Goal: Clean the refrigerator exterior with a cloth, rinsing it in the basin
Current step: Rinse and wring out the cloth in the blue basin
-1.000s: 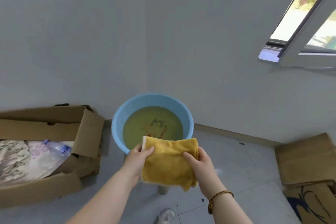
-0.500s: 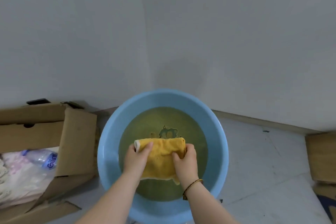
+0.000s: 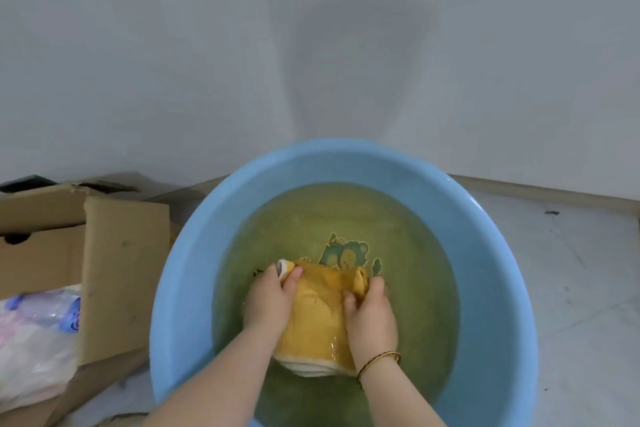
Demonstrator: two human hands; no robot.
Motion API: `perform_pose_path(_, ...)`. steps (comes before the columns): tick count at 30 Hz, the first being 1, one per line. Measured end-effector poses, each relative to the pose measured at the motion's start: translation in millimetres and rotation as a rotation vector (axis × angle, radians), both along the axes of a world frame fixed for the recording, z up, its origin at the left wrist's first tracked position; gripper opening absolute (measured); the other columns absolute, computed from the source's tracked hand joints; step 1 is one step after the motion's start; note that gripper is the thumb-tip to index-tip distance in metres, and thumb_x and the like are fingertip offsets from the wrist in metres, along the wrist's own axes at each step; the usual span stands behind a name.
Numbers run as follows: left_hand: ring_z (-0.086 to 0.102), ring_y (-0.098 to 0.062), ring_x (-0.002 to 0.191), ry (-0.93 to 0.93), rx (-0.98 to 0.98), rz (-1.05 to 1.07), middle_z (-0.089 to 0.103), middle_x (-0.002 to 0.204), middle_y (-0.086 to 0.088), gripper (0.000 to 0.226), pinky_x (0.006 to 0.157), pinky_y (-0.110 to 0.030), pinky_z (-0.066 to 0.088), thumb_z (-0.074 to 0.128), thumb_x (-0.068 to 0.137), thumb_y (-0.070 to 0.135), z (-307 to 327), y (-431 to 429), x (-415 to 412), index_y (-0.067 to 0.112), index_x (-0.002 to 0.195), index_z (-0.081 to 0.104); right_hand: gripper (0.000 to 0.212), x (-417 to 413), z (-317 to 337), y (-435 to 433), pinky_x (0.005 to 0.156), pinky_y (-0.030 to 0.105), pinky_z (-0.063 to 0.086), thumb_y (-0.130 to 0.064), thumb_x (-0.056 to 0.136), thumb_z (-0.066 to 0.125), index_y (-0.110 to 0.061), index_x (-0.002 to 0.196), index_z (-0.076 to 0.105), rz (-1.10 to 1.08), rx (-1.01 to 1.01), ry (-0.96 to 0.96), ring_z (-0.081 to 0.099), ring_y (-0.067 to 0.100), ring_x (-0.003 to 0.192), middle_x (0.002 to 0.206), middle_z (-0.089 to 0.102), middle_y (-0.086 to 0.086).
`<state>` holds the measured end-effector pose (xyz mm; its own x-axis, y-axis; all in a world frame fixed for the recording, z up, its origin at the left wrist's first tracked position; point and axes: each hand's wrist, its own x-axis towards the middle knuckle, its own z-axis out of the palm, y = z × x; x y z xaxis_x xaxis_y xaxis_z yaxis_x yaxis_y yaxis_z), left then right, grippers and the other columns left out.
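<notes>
Hands grip a yellow cloth [image 3: 320, 319] in the blue basin [image 3: 194, 253]: left hand [image 3: 268, 302] and right hand [image 3: 372, 317] curl fingers around its sides in murky water. Rinsing appears underway; wringing likely follows before wiping.

The yellow cloth [image 3: 318, 319], held in the air over the 6 o'clock rim of the basin [image 3: 194, 253] a second ago, now lies in the greenish water [image 3: 408, 253]; the left hand [image 3: 268, 302] and right hand [image 3: 372, 319] dip in with it.
</notes>
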<state>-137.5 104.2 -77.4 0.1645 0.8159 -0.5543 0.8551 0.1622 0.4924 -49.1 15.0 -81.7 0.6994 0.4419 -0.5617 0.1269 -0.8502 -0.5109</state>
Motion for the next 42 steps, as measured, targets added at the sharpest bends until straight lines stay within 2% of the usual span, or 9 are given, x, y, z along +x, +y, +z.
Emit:
perform_pose_path(6,0.053,-0.02,0.088,-0.296,-0.27,0.346,0.057,0.096,-0.004,0.028,0.082,-0.031,0.043,0.044,0.094,0.031,9,3,12,0.012,0.112,0.052,0.01,-8,14,10,0.075,0.022,0.041,-0.011,0.094,0.046,-0.012,0.091,0.055,-0.353,0.199,0.246,0.054,0.019,0.083,0.08,0.057,-0.001)
perform_pose_path(9,0.05,-0.023,0.098,-0.372,-0.358,0.433,0.055,0.108,-0.007,0.031,0.088,-0.033,0.039,0.041,0.094,0.036,26,-6,17,0.014,0.115,0.05,0.019,-26,43,10,0.06,0.009,0.04,-0.011,0.091,0.052,-0.022,0.076,0.051,-0.347,0.365,0.231,0.052,0.006,0.069,0.072,0.056,-0.008)
perform_pose_path(13,0.058,-0.023,0.087,-0.471,-0.379,0.418,0.063,0.088,-0.008,0.044,0.082,-0.031,0.044,0.035,0.093,0.045,57,-16,24,0.01,0.092,0.061,0.023,-44,76,19,0.063,0.024,0.04,-0.024,0.091,0.052,-0.029,0.072,0.04,-0.244,0.347,0.135,0.055,0.015,0.072,0.072,0.055,-0.012)
perform_pose_path(17,0.055,-0.023,0.077,-0.486,-0.337,0.385,0.058,0.078,-0.008,0.045,0.074,-0.033,0.044,0.036,0.093,0.046,80,-19,32,0.01,0.072,0.053,0.015,-22,84,33,0.079,0.025,0.036,-0.023,0.097,0.042,-0.017,0.104,0.053,-0.448,0.41,0.237,0.052,0.022,0.098,0.085,0.049,-0.013)
perform_pose_path(22,0.047,-0.021,0.063,-0.449,-0.298,0.381,0.047,0.062,-0.006,0.05,0.07,-0.032,0.041,0.034,0.093,0.046,77,6,35,0.01,0.061,0.044,0.018,-41,90,31,0.067,0.033,0.042,-0.019,0.093,0.048,-0.015,0.076,0.046,-0.3,0.475,0.161,0.048,0.013,0.063,0.065,0.052,-0.006)
perform_pose_path(28,0.048,-0.02,0.083,-0.386,-0.467,0.366,0.049,0.076,0.0,0.049,0.08,-0.031,0.039,0.033,0.093,0.048,65,-13,34,0.006,0.109,0.052,0.028,-13,57,17,0.053,0.028,0.033,-0.027,0.096,0.04,-0.016,0.071,0.039,-0.235,0.202,0.094,0.042,0.014,0.054,0.061,0.046,0.0)
perform_pose_path(31,0.05,-0.026,0.105,-0.326,-0.527,0.343,0.056,0.111,-0.008,0.052,0.091,-0.035,0.041,0.042,0.091,0.046,50,-8,20,0.006,0.125,0.045,0.029,-11,42,1,0.05,0.026,0.032,-0.029,0.096,0.041,-0.017,0.069,0.038,-0.281,0.119,0.113,0.041,0.013,0.055,0.061,0.044,-0.001)
perform_pose_path(38,0.056,-0.025,0.092,-0.277,-0.509,0.329,0.061,0.11,-0.014,0.03,0.078,-0.033,0.043,0.05,0.092,0.02,32,3,-7,0.003,0.117,0.053,0.01,-9,15,-14,0.074,0.028,0.043,-0.011,0.09,0.052,-0.014,0.083,0.047,-0.258,0.071,0.255,0.051,0.02,0.08,0.079,0.051,0.0)
perform_pose_path(42,0.057,-0.029,0.096,-0.262,-0.511,0.395,0.061,0.108,-0.015,0.033,0.08,-0.036,0.043,0.053,0.091,0.016,29,4,-13,0.003,0.121,0.053,0.018,-5,18,-11,0.068,0.024,0.04,-0.015,0.092,0.052,-0.016,0.076,0.045,-0.268,0.001,0.293,0.049,0.015,0.069,0.069,0.046,-0.005)
